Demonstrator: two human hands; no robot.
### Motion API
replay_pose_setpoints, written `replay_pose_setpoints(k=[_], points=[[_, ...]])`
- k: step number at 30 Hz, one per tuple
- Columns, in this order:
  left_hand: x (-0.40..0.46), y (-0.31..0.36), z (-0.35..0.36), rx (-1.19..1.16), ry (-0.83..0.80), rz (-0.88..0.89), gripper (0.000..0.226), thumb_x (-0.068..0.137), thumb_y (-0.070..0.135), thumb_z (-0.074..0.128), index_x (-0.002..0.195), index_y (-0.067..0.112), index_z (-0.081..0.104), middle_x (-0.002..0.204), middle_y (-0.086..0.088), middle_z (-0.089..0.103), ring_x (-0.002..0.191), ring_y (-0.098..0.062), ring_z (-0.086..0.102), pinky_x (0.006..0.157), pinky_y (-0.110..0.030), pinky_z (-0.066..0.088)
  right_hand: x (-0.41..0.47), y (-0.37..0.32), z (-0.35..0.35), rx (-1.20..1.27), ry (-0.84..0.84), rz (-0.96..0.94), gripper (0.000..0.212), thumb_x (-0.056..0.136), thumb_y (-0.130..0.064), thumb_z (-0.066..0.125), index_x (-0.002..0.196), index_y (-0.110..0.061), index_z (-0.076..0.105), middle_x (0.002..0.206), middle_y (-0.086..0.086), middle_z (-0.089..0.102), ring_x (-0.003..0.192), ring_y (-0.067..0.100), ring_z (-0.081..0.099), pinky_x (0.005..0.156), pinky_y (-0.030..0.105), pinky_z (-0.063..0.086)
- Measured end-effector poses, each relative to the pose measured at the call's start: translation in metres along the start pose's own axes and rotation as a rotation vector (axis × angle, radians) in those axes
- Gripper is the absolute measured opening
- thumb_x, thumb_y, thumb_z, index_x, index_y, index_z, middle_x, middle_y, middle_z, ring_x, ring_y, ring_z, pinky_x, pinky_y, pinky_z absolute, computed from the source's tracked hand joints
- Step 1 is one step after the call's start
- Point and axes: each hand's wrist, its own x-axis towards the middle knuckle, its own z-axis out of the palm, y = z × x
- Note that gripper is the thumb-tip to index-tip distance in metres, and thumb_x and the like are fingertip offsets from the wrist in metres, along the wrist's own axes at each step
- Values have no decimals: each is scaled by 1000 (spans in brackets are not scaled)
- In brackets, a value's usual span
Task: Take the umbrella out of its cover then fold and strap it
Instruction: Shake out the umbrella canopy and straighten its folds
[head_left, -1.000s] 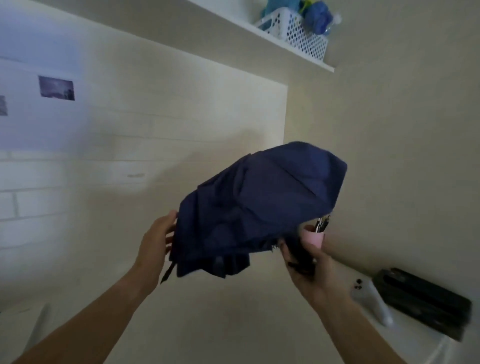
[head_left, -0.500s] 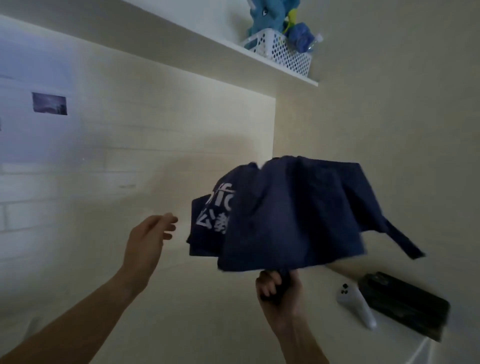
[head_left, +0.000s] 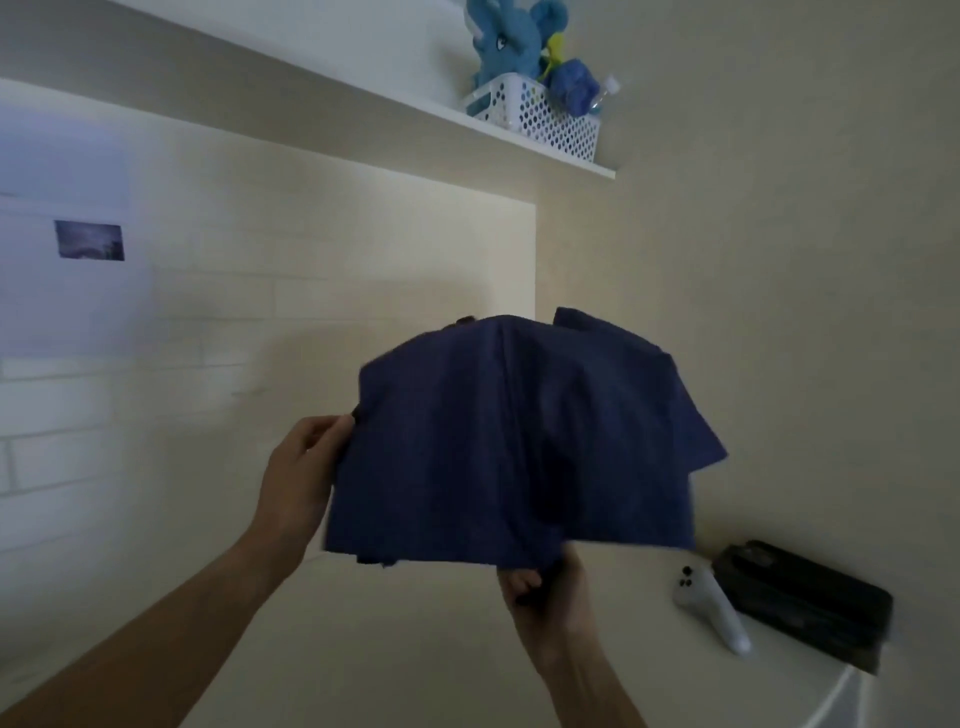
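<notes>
A navy blue folding umbrella (head_left: 519, 447) hangs in mid air in front of me, its loose canopy drooping around the shaft. My right hand (head_left: 545, 592) is shut on the dark handle just under the canopy's lower edge. My left hand (head_left: 306, 467) pinches the canopy's left edge near a rib tip. The shaft and ribs are hidden by the cloth. No cover shows in view.
A white table (head_left: 415, 649) lies below the hands. On its right side rest a white controller (head_left: 706, 603) and a black case (head_left: 810, 603). High on the wall a white shelf (head_left: 566, 161) carries a perforated basket (head_left: 540, 114) with a blue plush toy.
My left hand was apart from the canopy and now grips its left edge. The canopy has turned, so the white lettering and the dangling strap no longer show. The right hand has stayed on the handle.
</notes>
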Motion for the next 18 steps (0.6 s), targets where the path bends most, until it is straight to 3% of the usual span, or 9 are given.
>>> replay_pose_setpoints(k=[3,7,10,12,14,18], points=[[-3,13,3,-41,13,11,38,105,48,48,119,18,67,115,8,66,110,-19,60,93,-33,40,5,2,-4,-1,33,-11,37,98,-14,44,62,-19,40,50,-4,29,38,10,26,38,26,21],[-10,36,4,-205,-19,-80,55,97,70,40,118,29,70,127,4,66,118,-22,59,103,-42,35,4,8,-7,38,8,29,19,85,-22,61,71,-18,49,64,-1,37,46,12,34,40,27,30],[-20,53,8,-192,-114,-85,74,78,86,45,125,32,67,130,5,66,119,-18,62,109,-46,40,-5,3,-3,35,-14,3,16,91,-17,53,75,-15,52,57,1,49,40,12,44,34,25,37],[-33,58,14,-116,-197,-34,84,67,88,47,129,33,63,129,8,67,113,-12,66,106,-44,47,-8,-1,1,-32,17,-69,25,99,-11,44,76,-16,54,54,1,50,40,13,46,37,24,36],[-47,64,20,-74,-227,22,86,61,89,51,127,35,60,128,12,65,108,-3,67,93,-32,52,-7,0,2,-44,10,-24,29,100,-12,42,73,-16,49,55,-1,40,43,11,36,41,25,28],[-59,71,30,-1,-173,39,115,45,102,56,138,35,50,140,10,52,123,-11,57,94,-33,49,2,-1,-7,-26,5,34,22,104,-22,47,90,-13,60,69,1,50,54,11,42,45,22,38]])
